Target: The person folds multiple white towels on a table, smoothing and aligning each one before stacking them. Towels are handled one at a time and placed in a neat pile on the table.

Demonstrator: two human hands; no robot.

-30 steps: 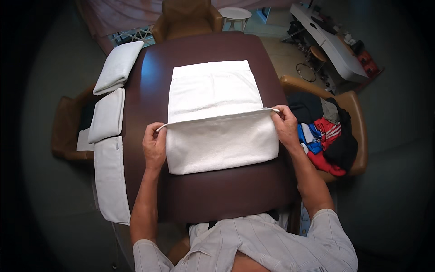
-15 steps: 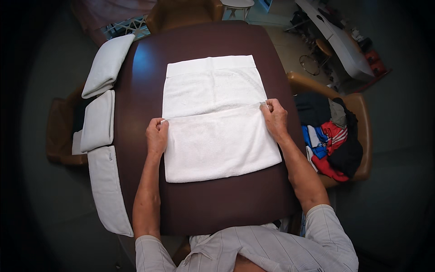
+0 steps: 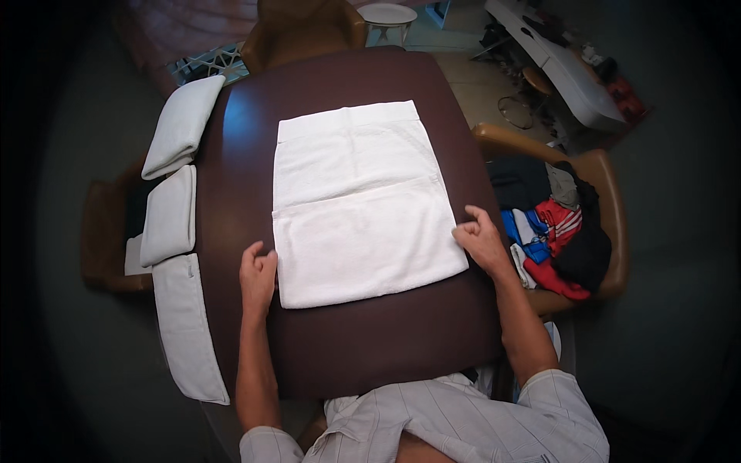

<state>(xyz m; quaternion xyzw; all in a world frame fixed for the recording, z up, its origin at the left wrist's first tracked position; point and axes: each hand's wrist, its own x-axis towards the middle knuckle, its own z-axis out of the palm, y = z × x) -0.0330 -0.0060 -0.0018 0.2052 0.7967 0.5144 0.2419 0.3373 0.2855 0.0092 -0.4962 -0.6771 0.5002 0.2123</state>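
A white towel point(image 3: 355, 204) lies on the dark brown table point(image 3: 370, 339), its near part folded back over itself so the turned edge crosses the middle. Its far end shows a smooth flat band. Just off the towel's left edge is my left hand point(image 3: 257, 274), thumb and forefinger apart, holding nothing. At the right edge my right hand point(image 3: 482, 241) has its fingers parted too; the thumb side is close to the cloth, and whether it touches I cannot tell.
Along the table's left edge lie a thick folded white towel point(image 3: 185, 123), a smaller folded one point(image 3: 170, 216) and a long narrow one point(image 3: 189, 332). A brown chair point(image 3: 614, 216) on the right bears a pile of clothes point(image 3: 548, 224). Another brown chair point(image 3: 305, 35) stands at the far end.
Both hands have let go of the folded towel edge and drawn back toward me along its sides. The fold now lies flat on the towel.
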